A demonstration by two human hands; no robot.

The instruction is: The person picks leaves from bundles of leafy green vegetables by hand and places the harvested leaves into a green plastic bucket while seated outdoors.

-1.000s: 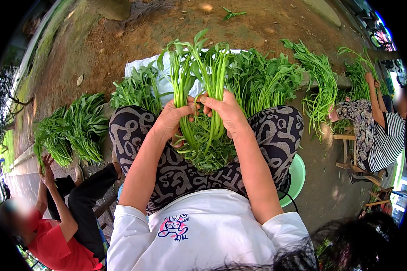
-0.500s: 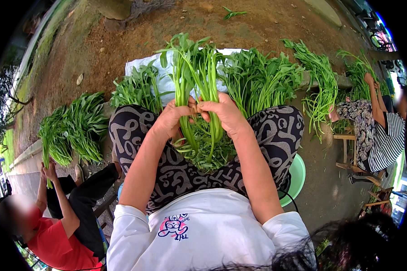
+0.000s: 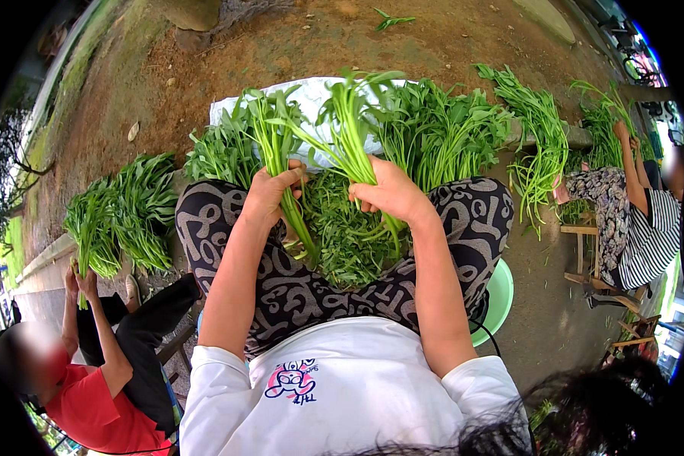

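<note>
My left hand [image 3: 270, 195] grips a small bunch of long green leafy stems [image 3: 270, 125] that fan up and away from me. A second bunch of stems [image 3: 349, 121] is clasped in my right hand [image 3: 391, 190], held apart from the first. Both hands hover over my lap, where a pile of loose green stems [image 3: 342, 235] lies between my knees in patterned trousers. Leafy tops point toward the white sheet [image 3: 311, 95] ahead.
More heaps of greens [image 3: 441, 129] lie on the sheet and on the dirt ground. A person in red [image 3: 91, 395] at lower left holds a bunch of greens [image 3: 91, 228]. Another seated person [image 3: 638, 220] at right handles greens. A green plastic stool rim [image 3: 501, 292] shows under me.
The single bunch held together by both hands has been split: my hands have moved apart, each now gripping its own bundle of stems.
</note>
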